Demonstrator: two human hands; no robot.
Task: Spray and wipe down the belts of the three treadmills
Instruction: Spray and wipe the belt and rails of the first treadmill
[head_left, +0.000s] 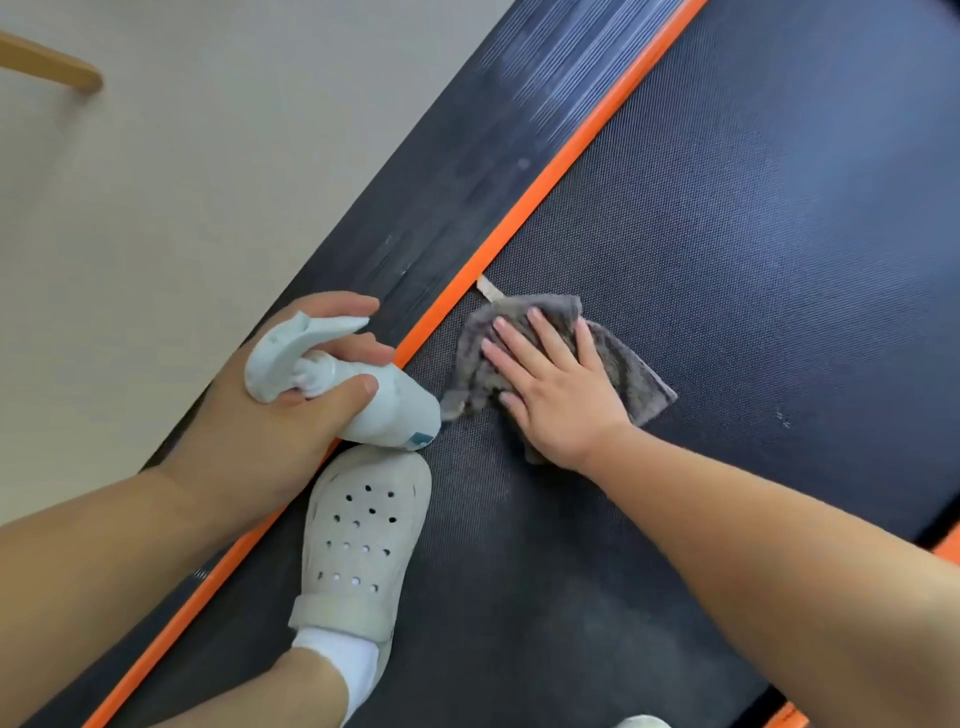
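Note:
A dark textured treadmill belt (727, 260) runs diagonally across the view, edged by an orange strip (545, 192). My right hand (550, 384) lies flat with straight fingers on a grey cloth (639, 379), pressing it onto the belt close to the orange strip. My left hand (280, 410) grips a white spray bottle (384, 410) by its neck, just left of the cloth, with the trigger head (291, 348) pointing up and left. The bottle's lower end hangs over the belt's edge.
My foot in a cream perforated clog (363, 540) with a white sock stands on the belt right below the bottle. A ribbed black side rail (467, 171) lies left of the orange strip, then beige floor (182, 182). A wooden piece (57, 67) shows at top left.

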